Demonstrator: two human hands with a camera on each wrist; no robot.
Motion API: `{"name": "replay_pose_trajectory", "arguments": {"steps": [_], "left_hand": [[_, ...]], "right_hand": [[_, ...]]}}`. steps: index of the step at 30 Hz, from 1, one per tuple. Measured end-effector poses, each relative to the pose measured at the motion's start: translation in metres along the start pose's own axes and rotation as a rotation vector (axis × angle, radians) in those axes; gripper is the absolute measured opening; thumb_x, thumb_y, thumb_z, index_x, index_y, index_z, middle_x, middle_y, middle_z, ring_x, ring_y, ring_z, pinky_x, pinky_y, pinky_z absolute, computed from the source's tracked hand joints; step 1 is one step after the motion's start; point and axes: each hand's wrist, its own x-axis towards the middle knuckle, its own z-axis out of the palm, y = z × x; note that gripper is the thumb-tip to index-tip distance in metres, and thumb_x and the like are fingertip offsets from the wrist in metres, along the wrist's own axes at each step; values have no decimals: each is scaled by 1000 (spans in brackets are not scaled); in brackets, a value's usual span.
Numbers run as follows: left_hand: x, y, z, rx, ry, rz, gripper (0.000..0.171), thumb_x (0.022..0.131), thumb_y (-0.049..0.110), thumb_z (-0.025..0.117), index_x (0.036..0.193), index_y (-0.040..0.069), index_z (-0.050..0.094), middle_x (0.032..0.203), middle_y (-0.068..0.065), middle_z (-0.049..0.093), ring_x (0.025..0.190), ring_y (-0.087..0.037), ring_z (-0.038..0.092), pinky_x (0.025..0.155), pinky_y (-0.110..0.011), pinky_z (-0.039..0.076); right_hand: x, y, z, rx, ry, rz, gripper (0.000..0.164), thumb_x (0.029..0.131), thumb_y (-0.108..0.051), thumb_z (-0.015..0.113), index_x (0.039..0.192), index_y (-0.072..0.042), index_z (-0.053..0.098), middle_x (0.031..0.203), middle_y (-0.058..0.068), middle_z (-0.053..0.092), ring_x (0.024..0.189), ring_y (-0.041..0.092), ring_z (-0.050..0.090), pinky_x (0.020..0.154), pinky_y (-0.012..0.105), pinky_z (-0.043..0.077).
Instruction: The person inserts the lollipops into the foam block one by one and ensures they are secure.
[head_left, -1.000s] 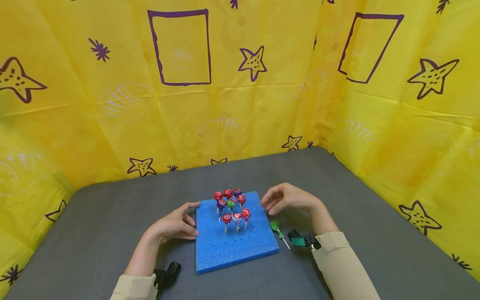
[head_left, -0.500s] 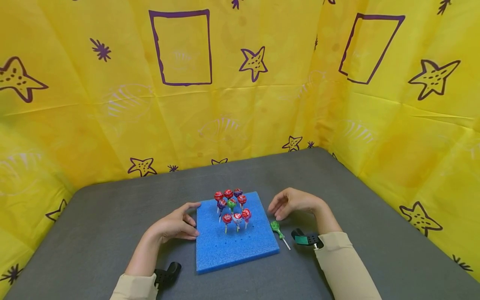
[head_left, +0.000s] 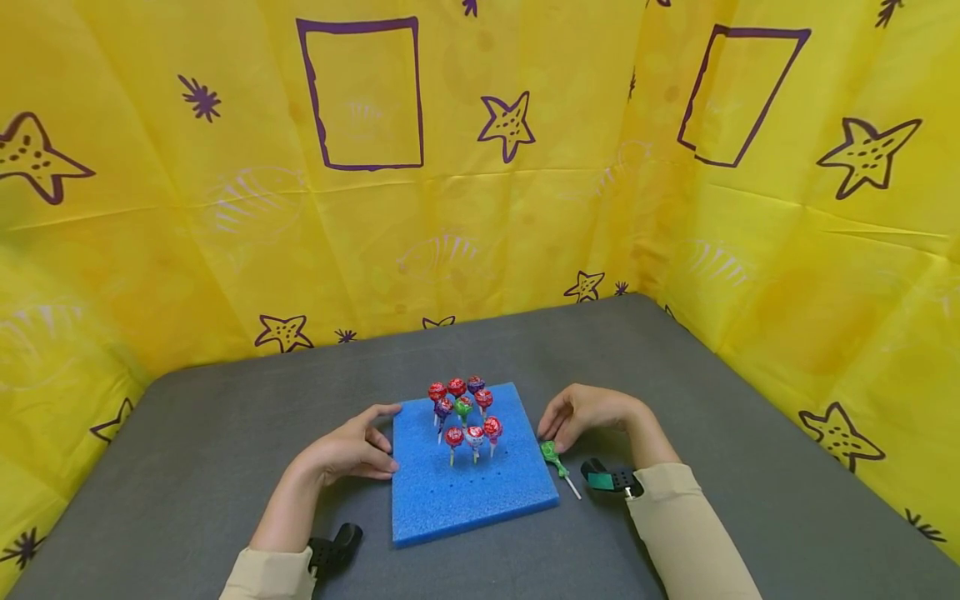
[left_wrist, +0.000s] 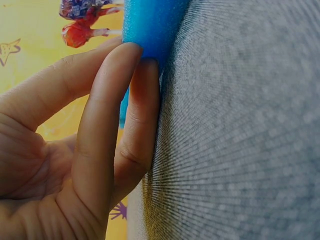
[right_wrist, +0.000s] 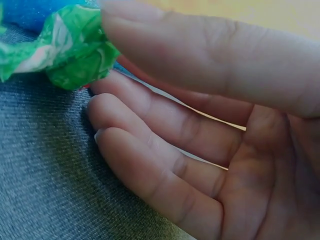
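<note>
My left hand (head_left: 352, 448) rests at the left edge of a blue foam board (head_left: 480, 492); in the left wrist view, the thumb (left_wrist: 107, 95) touches the foam's side and the other fingertips lie close along it. Beside the board's right edge, a green-wrapped lollipop (head_left: 552, 454) lies on the table, its white stick pointing toward me. My right hand (head_left: 588, 412) pinches its candy end, the thumb (right_wrist: 165, 47) on one side and the index finger partly hidden behind. The wrapper (right_wrist: 75, 50) shows crinkled in the right wrist view.
Several lollipops stand upright in the board, including a green one (head_left: 463, 406), a white one (head_left: 473, 435) and red ones such as the front left one (head_left: 453, 437). Small holes dot the front of the foam. The grey table (head_left: 300, 400) meets a yellow patterned curtain (head_left: 480, 208).
My right hand first drew back from the board's right edge, then came down onto the green lollipop's candy end. The left hand and the board have stayed put.
</note>
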Motion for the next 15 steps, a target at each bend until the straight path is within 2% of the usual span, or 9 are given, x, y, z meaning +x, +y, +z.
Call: {"name": "replay_pose_trajectory", "arguments": {"steps": [6, 15], "left_hand": [[0, -1, 0, -5, -1, 4, 92, 82, -1, 76, 155, 13, 22, 98, -11, 49, 78, -18, 61, 73, -32, 64], [0, 0, 0, -10, -2, 10, 92, 82, -2, 75, 155, 12, 22, 98, -11, 49, 78, -18, 61, 73, -32, 64]], "right_hand": [[2, -3, 3, -61, 9, 13, 25, 81, -10, 78, 105, -3, 72, 96, 2, 74, 85, 15, 68, 81, 28, 60], [4, -7, 6, -69, 25, 50, 27, 78, -8, 82, 102, -3, 71, 91, 1, 70, 83, 15, 65, 77, 27, 59]]}}
